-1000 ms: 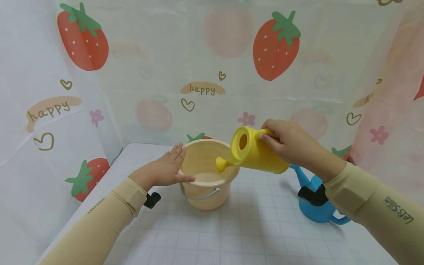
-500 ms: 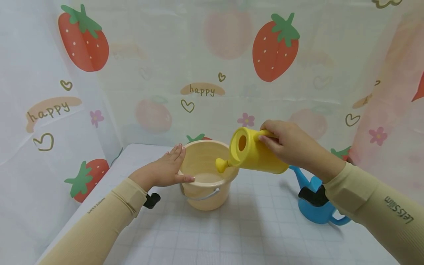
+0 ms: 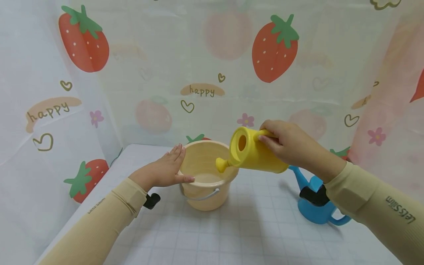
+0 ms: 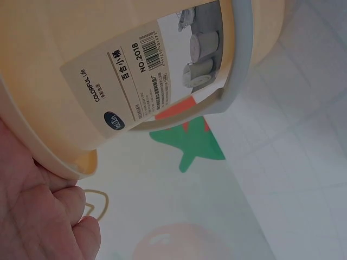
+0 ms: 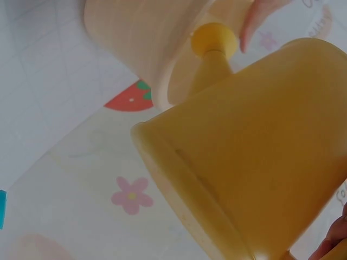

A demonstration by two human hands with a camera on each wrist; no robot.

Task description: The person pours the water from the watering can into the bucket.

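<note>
In the centre of the head view, the left hand [image 3: 162, 170] lies flat against the left side of a cream plastic bucket [image 3: 207, 175], fingers straight and together along the rim, thumb resting on the near edge; it steadies the bucket without curling round it. The bucket is round, smooth and slightly tapered, with a pale grey bail handle hanging down its front, and stands on a white desk [image 3: 245, 232] printed with a faint grid. The left wrist view shows the bucket's wall close up, with a printed paper label [image 4: 143, 81] carrying a barcode and "NO.2018". Just right of centre, the right hand [image 3: 291, 147] is wrapped round the handle of a yellow watering can [image 3: 253, 152], fingers curled tight on it. The can is smooth, matte plastic, drum-shaped, tipped on its side so its short spout [image 3: 221, 164] with a rounded knob end hangs over the bucket's right rim. In the lower right, a blue watering can [image 3: 318, 211] stands on the desk, partly hidden behind the right forearm. A translucent curtain [image 3: 212, 66] printed with strawberries and hearts fills the upper frame.
</note>
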